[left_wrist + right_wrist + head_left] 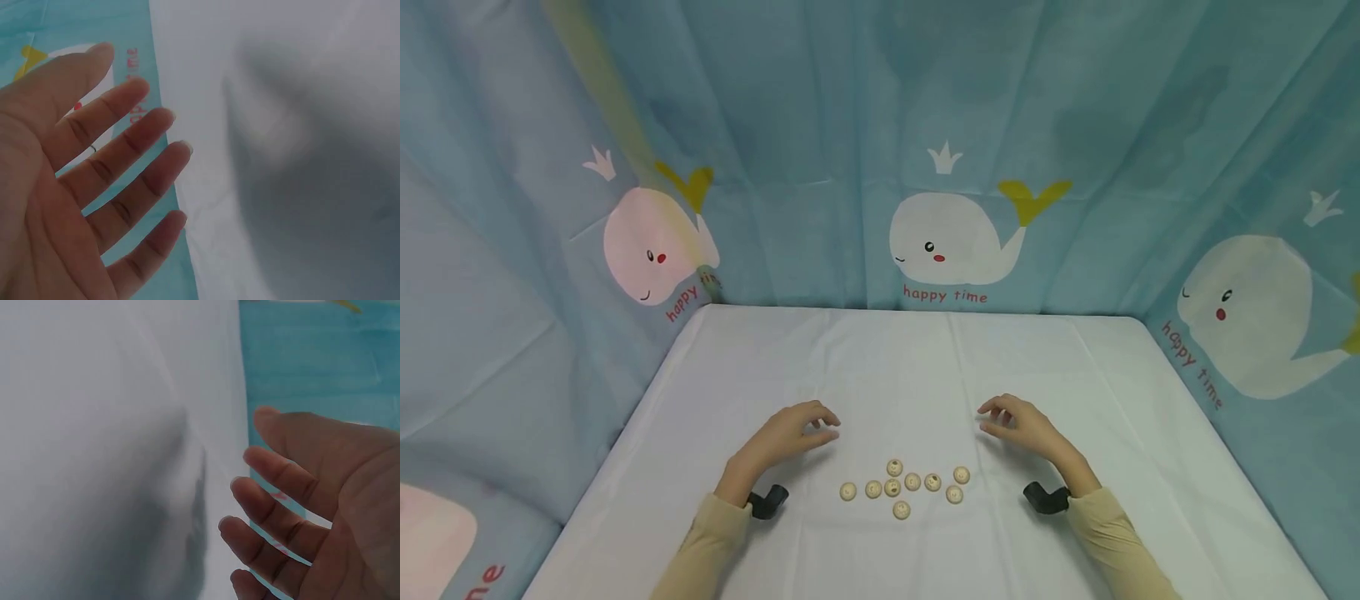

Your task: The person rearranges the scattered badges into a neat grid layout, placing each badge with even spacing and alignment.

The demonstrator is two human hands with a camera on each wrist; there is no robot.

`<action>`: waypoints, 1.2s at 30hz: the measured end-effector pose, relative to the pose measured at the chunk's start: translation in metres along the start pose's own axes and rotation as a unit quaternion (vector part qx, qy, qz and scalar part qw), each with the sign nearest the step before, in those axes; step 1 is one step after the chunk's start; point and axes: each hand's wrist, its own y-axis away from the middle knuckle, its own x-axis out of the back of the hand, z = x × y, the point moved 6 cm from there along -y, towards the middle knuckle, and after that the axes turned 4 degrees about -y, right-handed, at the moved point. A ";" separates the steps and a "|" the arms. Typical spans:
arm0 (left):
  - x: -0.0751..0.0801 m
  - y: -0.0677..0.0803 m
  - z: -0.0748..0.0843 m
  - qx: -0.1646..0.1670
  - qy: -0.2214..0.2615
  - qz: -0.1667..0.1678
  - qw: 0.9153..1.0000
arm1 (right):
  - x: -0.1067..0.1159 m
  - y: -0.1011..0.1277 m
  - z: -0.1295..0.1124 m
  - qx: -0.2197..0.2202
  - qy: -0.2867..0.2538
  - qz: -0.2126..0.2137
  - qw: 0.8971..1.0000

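Several small round beige discs (912,481) with faint marks on their faces lie on the white tablecloth, most in a loose sideways row. Their exact kind is too small to tell. One disc (894,467) sits just behind the row, another disc (901,509) in front of it. My left hand (793,431) hovers beyond and left of them, fingers relaxed and spread, holding nothing. On the other side, my right hand (1018,423) is likewise raised above the cloth with loosely bent fingers and nothing in it. Both wrist views show bare palms; no discs appear there.
The white-covered table (887,367) is bordered by blue curtains (820,242) with whale prints at the back and sides. Black wrist devices (769,502) sit at both wrists, low over the cloth.
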 end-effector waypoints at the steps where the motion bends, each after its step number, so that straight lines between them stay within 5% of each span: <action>1: -0.003 0.002 0.003 -0.004 0.002 -0.007 1.000 | -0.004 0.002 -0.003 0.007 0.002 -0.009 1.000; 13: -0.036 0.021 0.024 -0.035 0.078 -0.105 0.991 | -0.040 0.021 -0.023 0.092 0.005 -0.092 0.992; 22: -0.046 0.026 0.025 -0.083 0.024 -0.087 0.992 | -0.050 0.026 -0.028 0.103 -0.011 -0.127 0.986; 36: -0.054 0.024 0.021 -0.059 -0.005 -0.086 0.994 | -0.051 0.022 -0.033 0.112 0.025 -0.107 0.988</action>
